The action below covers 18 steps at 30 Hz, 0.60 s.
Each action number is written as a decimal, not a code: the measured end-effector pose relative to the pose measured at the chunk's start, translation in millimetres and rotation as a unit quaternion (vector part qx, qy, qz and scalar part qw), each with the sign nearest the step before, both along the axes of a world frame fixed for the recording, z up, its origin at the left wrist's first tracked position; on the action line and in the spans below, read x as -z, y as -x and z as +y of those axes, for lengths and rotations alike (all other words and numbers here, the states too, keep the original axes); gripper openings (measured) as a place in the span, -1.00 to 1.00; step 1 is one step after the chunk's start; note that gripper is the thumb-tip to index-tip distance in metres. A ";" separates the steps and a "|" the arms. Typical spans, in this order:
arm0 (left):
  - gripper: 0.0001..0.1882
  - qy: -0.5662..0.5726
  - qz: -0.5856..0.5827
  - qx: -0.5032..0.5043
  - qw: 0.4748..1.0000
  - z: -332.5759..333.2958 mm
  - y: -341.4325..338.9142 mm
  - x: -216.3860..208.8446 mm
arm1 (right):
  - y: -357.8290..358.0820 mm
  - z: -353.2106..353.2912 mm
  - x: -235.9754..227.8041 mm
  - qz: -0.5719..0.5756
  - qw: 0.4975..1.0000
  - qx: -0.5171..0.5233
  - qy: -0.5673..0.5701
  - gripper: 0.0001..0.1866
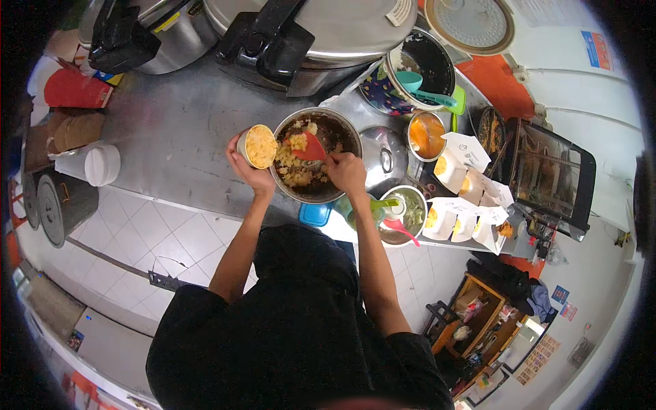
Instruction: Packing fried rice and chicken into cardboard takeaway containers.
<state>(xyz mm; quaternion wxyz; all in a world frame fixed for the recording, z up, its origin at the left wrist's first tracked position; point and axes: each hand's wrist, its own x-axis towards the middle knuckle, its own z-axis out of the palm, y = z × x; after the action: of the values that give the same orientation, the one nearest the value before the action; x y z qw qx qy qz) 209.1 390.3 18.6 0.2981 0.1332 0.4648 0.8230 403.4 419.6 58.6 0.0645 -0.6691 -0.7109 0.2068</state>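
My left hand (255, 179) is wrapped round a paper cup (242, 153) filled with yellow rice-like food (262, 145), held tilted at the left rim of a metal pot (356, 140). My right hand (347, 172) grips a red paddle (313, 145) by its handle, which the fingers mostly hide. The paddle's blade is over the inside of the pot, with some crumbly yellow food (298, 141) on it. More of this food (295, 178) lies in the pot, mainly on its left side, and brown residue coats the wall.
Two large lidded pots (335, 27) stand behind. To the right are a pot with a teal ladle (410, 82), a bowl of orange sauce (428, 137), a metal lid (381, 158), a bowl of greens (413, 212) and white food boxes (443, 222). White tubs (102, 165) sit left.
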 end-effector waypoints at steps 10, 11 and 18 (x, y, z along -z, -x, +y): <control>-0.48 0.007 0.009 -0.010 1.000 6.9 -3.5 -3.5 | 15.6 -16.5 32.2 -0.032 0.994 -0.097 0.046 -0.69; -0.49 0.016 -0.004 -0.010 1.000 4.5 2.7 -7.5 | 17.0 -15.9 10.2 0.040 0.994 -0.081 0.063 -0.69; -0.54 0.069 -0.112 0.159 0.978 2.5 34.6 -32.0 | -26.9 -25.0 -85.9 0.212 0.967 0.014 0.138 -0.68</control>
<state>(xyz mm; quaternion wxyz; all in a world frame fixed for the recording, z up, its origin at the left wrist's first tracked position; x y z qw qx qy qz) 174.5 392.8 50.5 0.4837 0.0914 0.4571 0.7408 430.3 394.6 144.5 0.1235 -0.6220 -0.6362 0.4394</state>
